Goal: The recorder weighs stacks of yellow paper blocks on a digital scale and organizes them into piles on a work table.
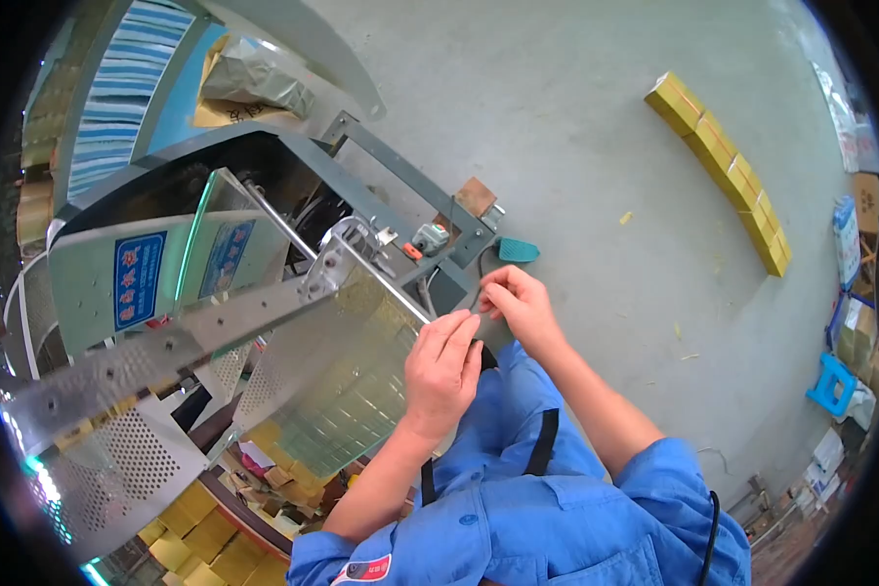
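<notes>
Evidently, the machine (347,186) takes up the left side, its clear panel (356,356) just beside the left hand (441,376). A rod (389,284) runs along the panel's edge toward that hand's fingertips. The left fingers bend loosely together; the right hand (523,308) has thumb and forefinger nearly pinched. Whether either grips anything, I cannot tell. Light fingertips, steady wrists and clearance from the rod's end would serve best.

Grey floor (566,117), row of gold boxes (728,174), yellow scraps (626,218)
</notes>
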Motion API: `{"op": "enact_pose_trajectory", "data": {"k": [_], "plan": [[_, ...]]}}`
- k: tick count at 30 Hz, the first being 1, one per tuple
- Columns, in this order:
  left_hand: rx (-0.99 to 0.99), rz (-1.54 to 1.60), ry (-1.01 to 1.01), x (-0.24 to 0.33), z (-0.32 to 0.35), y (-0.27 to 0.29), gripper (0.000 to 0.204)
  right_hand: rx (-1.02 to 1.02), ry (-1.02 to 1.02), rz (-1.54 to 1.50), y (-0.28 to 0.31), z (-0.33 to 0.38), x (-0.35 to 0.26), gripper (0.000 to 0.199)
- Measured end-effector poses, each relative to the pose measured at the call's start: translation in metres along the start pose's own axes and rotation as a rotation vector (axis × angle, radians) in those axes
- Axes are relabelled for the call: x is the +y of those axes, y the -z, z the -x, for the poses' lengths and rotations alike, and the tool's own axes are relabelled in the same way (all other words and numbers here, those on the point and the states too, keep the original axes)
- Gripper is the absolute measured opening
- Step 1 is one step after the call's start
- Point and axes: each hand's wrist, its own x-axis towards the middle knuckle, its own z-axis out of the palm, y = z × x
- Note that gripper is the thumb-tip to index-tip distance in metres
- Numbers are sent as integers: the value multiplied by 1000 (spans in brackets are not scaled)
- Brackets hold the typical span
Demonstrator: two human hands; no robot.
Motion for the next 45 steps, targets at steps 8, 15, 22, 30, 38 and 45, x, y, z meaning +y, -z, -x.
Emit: {"op": "enact_pose_trajectory", "data": {"k": [8, 15, 22, 30, 38, 45], "plan": [[-17, -195, -174, -34, -22, -19, 29, -16, -129, 218, -1, -157, 92, 16], [31, -176, -154, -36, -16, -16, 26, 96, -40, 647, -23, -199, 129, 29], [111, -289, -146, -36, -13, -15, 28, 79, 118, 854, -22, -220, 164, 42], [107, -278, -112, -38, -12, -13, 28, 91, 101, 847, -26, -216, 166, 48], [118, -306, -123, -36, -13, -15, 29, 90, 73, 903, -34, -212, 164, 54], [123, -336, -135, -34, -13, -17, 26, 6, -131, 1053, -31, -202, 121, 50]]}}
